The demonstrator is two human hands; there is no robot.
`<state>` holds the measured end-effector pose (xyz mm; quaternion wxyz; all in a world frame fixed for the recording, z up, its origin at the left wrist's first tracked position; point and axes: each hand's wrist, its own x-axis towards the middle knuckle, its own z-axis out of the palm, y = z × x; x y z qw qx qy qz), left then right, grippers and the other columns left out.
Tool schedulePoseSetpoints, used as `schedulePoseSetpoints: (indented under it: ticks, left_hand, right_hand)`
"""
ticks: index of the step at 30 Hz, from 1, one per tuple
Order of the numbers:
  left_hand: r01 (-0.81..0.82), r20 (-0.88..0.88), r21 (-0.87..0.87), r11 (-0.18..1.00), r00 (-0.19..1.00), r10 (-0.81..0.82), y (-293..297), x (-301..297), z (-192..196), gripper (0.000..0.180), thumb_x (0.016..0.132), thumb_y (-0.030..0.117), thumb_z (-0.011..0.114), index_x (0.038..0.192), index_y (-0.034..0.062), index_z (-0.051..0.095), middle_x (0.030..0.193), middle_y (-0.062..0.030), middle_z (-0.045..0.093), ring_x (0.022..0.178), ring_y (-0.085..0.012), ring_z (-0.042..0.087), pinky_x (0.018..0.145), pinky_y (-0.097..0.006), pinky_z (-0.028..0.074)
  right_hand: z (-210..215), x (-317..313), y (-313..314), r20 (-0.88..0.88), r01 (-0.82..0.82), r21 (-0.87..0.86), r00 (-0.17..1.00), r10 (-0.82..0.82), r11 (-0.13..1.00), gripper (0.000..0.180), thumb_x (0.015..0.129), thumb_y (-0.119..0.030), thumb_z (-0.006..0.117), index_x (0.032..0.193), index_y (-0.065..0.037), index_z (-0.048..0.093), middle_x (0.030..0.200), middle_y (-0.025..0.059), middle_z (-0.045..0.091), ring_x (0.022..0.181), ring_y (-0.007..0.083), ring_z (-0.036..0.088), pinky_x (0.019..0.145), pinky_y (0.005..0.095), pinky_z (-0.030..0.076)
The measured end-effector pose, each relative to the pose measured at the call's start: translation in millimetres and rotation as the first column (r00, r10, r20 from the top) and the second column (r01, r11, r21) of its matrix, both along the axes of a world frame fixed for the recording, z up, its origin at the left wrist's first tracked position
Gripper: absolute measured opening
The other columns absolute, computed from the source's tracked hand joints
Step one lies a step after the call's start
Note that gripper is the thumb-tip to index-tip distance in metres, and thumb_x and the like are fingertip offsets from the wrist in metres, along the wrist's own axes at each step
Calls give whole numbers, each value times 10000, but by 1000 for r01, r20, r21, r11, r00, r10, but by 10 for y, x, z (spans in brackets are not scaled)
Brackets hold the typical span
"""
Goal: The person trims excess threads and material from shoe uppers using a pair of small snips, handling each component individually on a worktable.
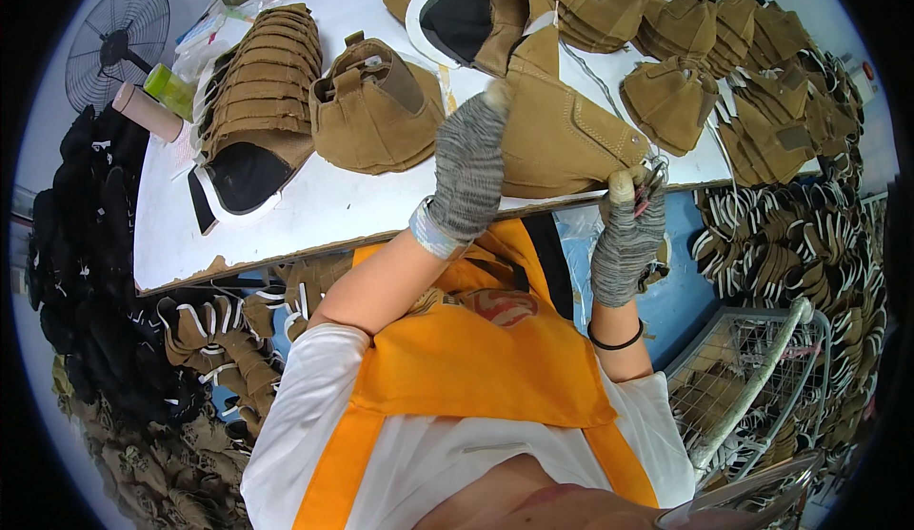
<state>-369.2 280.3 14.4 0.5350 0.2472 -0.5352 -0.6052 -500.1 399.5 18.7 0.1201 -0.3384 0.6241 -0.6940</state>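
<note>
Tabletop [333, 201], white with a chipped brown edge, spreads before you. Past its left end you have one caged fan [114, 49] and a heap of black pieces [105, 273]; at your right side sits one wire basket [762, 314] with one pale pole [757, 387] across it, and white-edged brown pieces [762, 244] are massed near it.

One tan suede boot upper [562, 140] is at the table's near edge, between your two grey-gloved hands. Your left hand [471, 163] lies over its left side, fingers close together; I cannot tell whether they grip it. Your right hand [628, 235] has its fingers curled around one small metal tool [652, 182], thumb at the upper's lower right corner.

Count two stacks on your left, one long [262, 82] and one shorter [376, 111]; the piles on your right [681, 25] overlap too much to count. One pink tumbler [148, 111] and one green container [169, 90] lean together by the fan. Your orange apron [476, 368] bears one red emblem [500, 306], too creased to read.
</note>
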Motion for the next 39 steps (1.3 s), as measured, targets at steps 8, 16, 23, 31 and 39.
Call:
schedulePoseSetpoints:
  ticks: [8, 16, 23, 31, 39]
  left_hand:
    - [200, -219, 347, 916, 967, -129, 30, -30, 229, 625, 973, 531, 330, 1148, -13, 582, 1059, -109, 645, 960, -179, 611, 903, -293, 471]
    - [210, -243, 311, 927, 960, -136, -31, -5, 207, 655, 962, 558, 324, 1179, -13, 562, 1131, -121, 619, 1021, -193, 586, 925, -295, 450]
    - [254, -224, 331, 909, 957, -185, 45, 60, 248, 667, 944, 581, 361, 1188, -9, 554, 1133, -142, 615, 992, -200, 606, 884, -307, 479]
    - [122, -2, 90, 988, 992, -123, -38, 53, 148, 484, 908, 453, 552, 1115, 17, 582, 997, -100, 620, 867, -161, 594, 816, -285, 477]
    - [25, 56, 99, 995, 998, -30, 87, 82, 197, 514, 909, 481, 532, 1122, 13, 547, 986, -101, 609, 888, -165, 586, 816, -296, 473]
  right_hand:
    - [6, -54, -115, 217, -61, 37, 975, 52, 997, 335, 874, -335, 663, 1001, -33, 594, 741, -27, 512, 627, 61, 435, 562, 211, 367]
    - [-16, -47, -210, 252, -57, 20, 966, 50, 998, 333, 857, -339, 683, 1005, -53, 600, 718, -42, 494, 595, 49, 418, 525, 203, 334]
    - [-35, -54, -244, 248, -66, -26, 966, 71, 997, 352, 826, -354, 705, 996, -62, 606, 738, -25, 515, 621, 69, 438, 558, 215, 360]
    - [19, -35, -170, 69, -64, 8, 996, 63, 998, 357, 841, -354, 690, 1002, -47, 604, 728, -18, 518, 632, 76, 438, 579, 223, 362]
    - [-31, -1, -215, 40, -75, -41, 996, 77, 996, 294, 854, -300, 683, 964, -44, 590, 723, -29, 501, 622, 68, 417, 574, 217, 352]
